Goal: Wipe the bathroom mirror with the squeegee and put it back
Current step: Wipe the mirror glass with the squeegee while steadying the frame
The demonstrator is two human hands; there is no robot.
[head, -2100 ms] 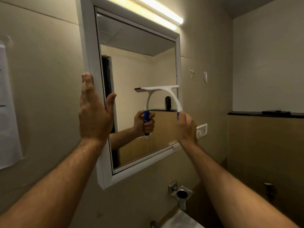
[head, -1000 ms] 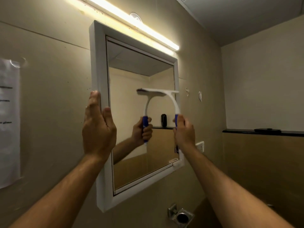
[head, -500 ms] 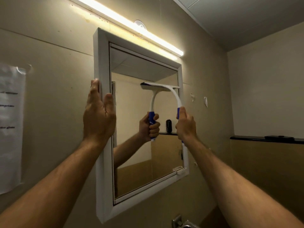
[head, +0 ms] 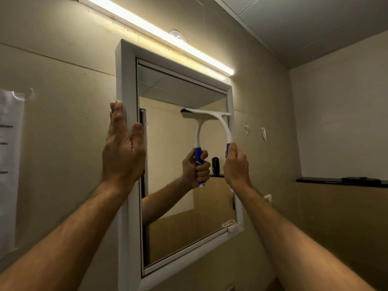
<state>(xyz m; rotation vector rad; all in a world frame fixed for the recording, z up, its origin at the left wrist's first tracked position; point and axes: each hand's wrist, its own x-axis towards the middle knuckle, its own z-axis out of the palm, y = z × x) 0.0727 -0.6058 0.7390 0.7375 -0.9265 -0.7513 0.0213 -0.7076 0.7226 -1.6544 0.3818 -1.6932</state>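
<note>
Right hand [head: 236,164] curled around the blue grip of the white squeegee [head: 225,127], fingers wrapped tight on the handle. Blade pressed flat against the mirror [head: 178,185] glass near the right edge, roughly a third of the way down from the top, lying level and reaching the right side of the white frame [head: 128,80]. White neck curving up from the grip to the blade; reflection of the same tool and fist showing in the glass just left of it.

Left hand [head: 122,152] held flat and straight-fingered against the left side of the frame, fingertips up, thumb lying on the frame's front face beside the glass, gripping nothing.

Lit tube light [head: 159,36] mounted on the wall above the top edge of the frame, slanting down to the right. Small white latch [head: 232,225] at the lower right corner of the frame. Paper sheet [head: 8,169] with printed lines stuck to the wall well left of the mirror. Dark ledge [head: 340,182] running along the right-hand wall, a flat dark object on it too dim to identify. 2 small white marks on the wall just right of the frame.
</note>
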